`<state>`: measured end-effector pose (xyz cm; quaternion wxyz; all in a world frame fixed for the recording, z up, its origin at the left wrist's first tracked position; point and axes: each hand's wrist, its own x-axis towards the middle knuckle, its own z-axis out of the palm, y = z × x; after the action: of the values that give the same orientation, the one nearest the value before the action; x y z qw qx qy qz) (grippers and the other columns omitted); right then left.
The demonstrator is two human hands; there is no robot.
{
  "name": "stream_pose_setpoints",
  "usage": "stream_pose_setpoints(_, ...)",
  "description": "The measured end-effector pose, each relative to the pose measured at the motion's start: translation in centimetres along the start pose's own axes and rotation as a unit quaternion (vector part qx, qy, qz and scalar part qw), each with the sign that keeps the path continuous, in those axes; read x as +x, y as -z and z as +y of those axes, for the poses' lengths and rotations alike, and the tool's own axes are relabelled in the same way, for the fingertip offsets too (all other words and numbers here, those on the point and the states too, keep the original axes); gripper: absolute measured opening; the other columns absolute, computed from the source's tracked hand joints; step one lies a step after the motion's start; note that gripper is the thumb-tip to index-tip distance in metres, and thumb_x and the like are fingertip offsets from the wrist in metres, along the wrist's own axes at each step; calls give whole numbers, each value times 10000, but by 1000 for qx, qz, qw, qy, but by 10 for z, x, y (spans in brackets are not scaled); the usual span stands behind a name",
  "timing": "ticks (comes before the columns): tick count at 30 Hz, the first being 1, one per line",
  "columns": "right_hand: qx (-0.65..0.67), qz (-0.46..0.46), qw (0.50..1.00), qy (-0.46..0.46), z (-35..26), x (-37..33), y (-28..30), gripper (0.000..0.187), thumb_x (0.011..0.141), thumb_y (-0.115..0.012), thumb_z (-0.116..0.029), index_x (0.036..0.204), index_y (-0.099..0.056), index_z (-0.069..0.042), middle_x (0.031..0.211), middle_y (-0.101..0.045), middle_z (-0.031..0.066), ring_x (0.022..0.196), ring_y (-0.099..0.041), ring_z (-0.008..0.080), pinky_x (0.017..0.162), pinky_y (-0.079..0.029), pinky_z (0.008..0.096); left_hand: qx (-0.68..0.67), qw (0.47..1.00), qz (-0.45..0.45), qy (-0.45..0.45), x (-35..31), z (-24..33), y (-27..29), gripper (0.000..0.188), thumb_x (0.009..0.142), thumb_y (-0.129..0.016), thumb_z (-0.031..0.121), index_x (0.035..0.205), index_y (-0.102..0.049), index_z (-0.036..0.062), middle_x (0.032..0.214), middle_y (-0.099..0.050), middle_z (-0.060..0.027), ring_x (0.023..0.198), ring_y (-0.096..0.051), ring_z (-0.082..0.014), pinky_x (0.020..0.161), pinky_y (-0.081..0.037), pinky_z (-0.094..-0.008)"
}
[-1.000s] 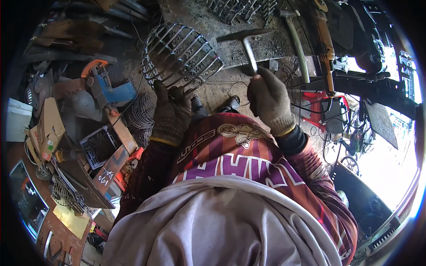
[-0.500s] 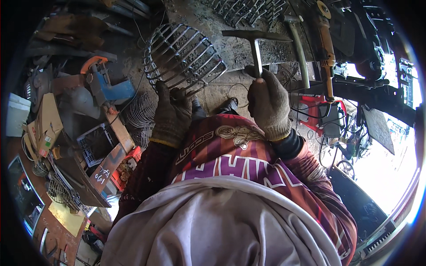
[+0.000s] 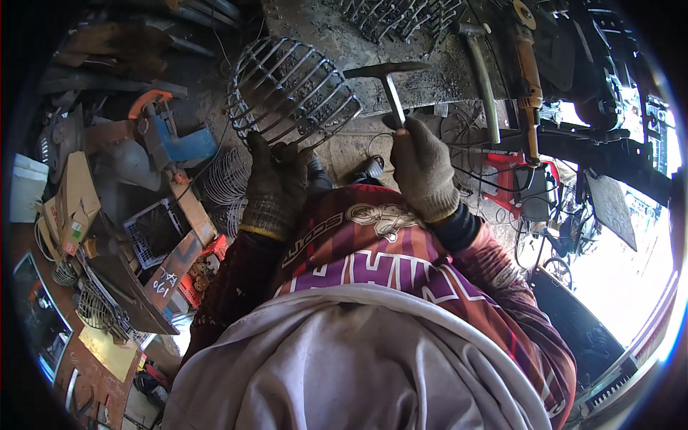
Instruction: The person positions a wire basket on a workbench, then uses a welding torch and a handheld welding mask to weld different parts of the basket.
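Observation:
A metal wire basket (image 3: 290,89), oval and made of bent rods, is held tilted in front of me over the workbench's near edge. My left hand (image 3: 276,179), in a dark knit work glove, grips its near rim with fingers and thumb. In my gloved right hand (image 3: 424,168) is a chipping hammer (image 3: 390,93), held upright by its metal handle. Its long pointed head lies crosswise at the top, the left tip close to the basket's right side; whether they touch I cannot tell.
On the metal workbench (image 3: 394,57) lie a pile of short rods (image 3: 401,18), another hammer (image 3: 481,82) and an angle grinder (image 3: 527,79). A blue and orange machine (image 3: 175,132) and wire coils (image 3: 228,179) stand to the left. At right is a red machine (image 3: 505,183) with cables.
The chipping hammer has swung left and slightly down with my right hand, its head now near the basket. The basket and my left hand have shifted slightly left.

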<state>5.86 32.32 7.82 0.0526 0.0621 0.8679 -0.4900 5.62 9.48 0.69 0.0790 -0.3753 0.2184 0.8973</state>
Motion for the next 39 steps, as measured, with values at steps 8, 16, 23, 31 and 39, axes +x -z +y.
stream_pose_setpoints(8, 129, 43, 990, -30, -27, -1, 11, 298, 1034, -476, -220, 1164, -625, 1, 639, -546, 29, 568, -532, 92, 525, -420, 285, -14, 999, 44, 21, 5, 4, -2, 337, 936, -663, 422, 939, -570, 98, 798, -618, -16, 728, -639, -151, 723, -599, -330)
stream_pose_setpoints(16, 103, 14, 993, -64, -26, 3, 8, 252, 1021, -498, -192, 1130, -612, 4, 665, -559, 66, 568, -523, 125, 543, -431, 302, -32, 999, -27, 32, 6, 3, 8, 319, 962, -641, 393, 1039, -595, 87, 851, -645, -30, 768, -646, -135, 726, -592, -263)
stream_pose_setpoints(23, -47, -43, 998, 4, -9, 13, -2, 255, 1001, -523, -181, 1160, -608, -1, 691, -600, 103, 623, -615, 211, 605, -482, 356, -21, 999, 3, 31, 0, 2, 1, 306, 988, -606, 367, 1092, -605, 79, 914, -666, -40, 803, -652, -121, 712, -597, -230)
stream_pose_setpoints(31, 78, 21, 996, -45, -19, 5, 4, 245, 998, -532, -177, 1126, -607, 18, 688, -607, 111, 616, -608, 210, 597, -483, 355, -23, 999, 16, 33, 1, 5, -4, 352, 950, -642, 432, 909, -581, 88, 770, -624, -26, 726, -642, -157, 717, -592, -311)
stream_pose_setpoints(39, 40, -8, 998, -48, -18, 6, -1, 240, 1001, -531, -177, 1129, -607, 11, 672, -596, 90, 607, -608, 190, 577, -474, 343, -36, 998, -16, 45, 1, 4, 0, 305, 955, -654, 386, 961, -591, 88, 869, -652, -30, 734, -635, -127, 702, -586, -261)
